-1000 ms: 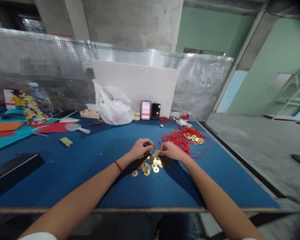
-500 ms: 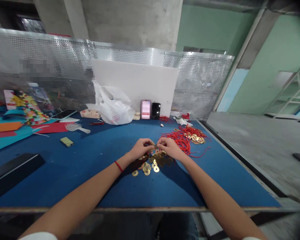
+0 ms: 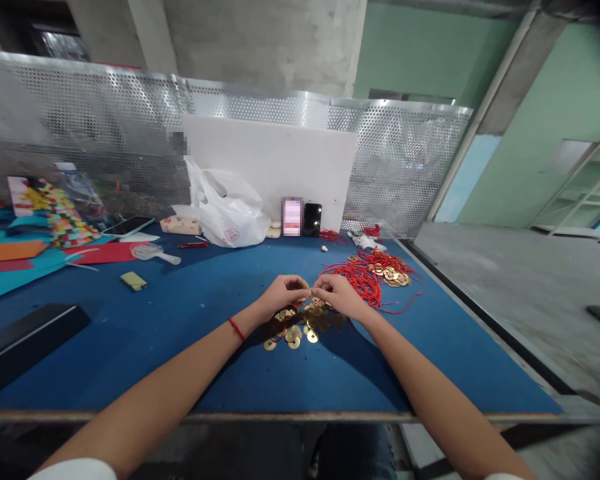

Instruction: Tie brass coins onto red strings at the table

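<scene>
Nearest the front edge of the blue desk point(image 3: 105, 373), one heap of square-holed brass coins point(image 3: 294, 337) lies beneath the left hand point(image 3: 281, 295) and right hand point(image 3: 338, 295). Their fingertips point(image 3: 309, 291) pinch closely together, gripping something too small to tell. Just right sit one tangle of red cord point(image 3: 355, 277) and a second cluster of coins point(image 3: 391, 275). By the back edge stand one white plastic bag point(image 3: 230, 213) and one black phone point(image 3: 312, 219).

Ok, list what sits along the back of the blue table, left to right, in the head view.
Smartphone, tan box, white plastic bag, blurred pink card, black device, red cord
</scene>
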Tool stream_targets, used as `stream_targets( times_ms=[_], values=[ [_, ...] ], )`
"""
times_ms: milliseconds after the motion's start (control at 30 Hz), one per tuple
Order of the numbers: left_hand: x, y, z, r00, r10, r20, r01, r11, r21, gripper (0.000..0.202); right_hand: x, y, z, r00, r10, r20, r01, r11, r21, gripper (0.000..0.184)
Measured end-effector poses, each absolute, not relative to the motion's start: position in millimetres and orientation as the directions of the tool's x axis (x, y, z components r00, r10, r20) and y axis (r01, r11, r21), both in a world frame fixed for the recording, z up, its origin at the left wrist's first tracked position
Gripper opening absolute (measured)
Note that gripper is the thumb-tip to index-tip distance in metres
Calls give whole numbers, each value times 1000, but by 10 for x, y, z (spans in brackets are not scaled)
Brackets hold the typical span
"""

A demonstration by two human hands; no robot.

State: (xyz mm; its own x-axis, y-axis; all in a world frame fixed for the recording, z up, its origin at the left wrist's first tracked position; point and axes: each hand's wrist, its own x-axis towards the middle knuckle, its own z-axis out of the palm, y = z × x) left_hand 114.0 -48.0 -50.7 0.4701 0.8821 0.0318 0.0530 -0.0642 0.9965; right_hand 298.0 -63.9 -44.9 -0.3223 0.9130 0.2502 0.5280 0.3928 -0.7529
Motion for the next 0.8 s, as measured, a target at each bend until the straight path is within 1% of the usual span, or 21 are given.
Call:
stream_targets(
  times_ms=[133,233,400,533,600,700,767,800],
  values=[
    [1130,-468,-508,475,879,47,76,-94,993,32,2980,-634,-448,-356,908,221,453,374,-809,12],
    [1128,-449,-510,456,888,57,35,-82,996,33,3003,-621,-438,-380,900,214,389,365,-846,9],
    [1111,-397,-516,410,906,101,-28,-98,995,31,3055,-579,-443,-370,902,221,345,354,-869,8],
    [1084,-363,-521,403,908,111,-60,-95,994,30,3065,-543,-451,-305,921,244,309,338,-889,9],
    [1072,-349,-527,391,913,120,-85,-93,992,30,3068,-531,-437,-248,936,251,239,310,-920,11],
    [1061,-332,-535,360,925,122,-120,-84,989,31,3086,-525,-391,-155,962,223,95,239,-966,12],
    [1058,-324,-531,334,934,127,-144,-83,986,32,3105,-533,-359,-126,971,205,49,212,-976,10],
    [1058,-322,-525,317,939,131,-157,-84,984,33,3112,-542,-347,-140,971,196,46,204,-978,10]
  ],
)
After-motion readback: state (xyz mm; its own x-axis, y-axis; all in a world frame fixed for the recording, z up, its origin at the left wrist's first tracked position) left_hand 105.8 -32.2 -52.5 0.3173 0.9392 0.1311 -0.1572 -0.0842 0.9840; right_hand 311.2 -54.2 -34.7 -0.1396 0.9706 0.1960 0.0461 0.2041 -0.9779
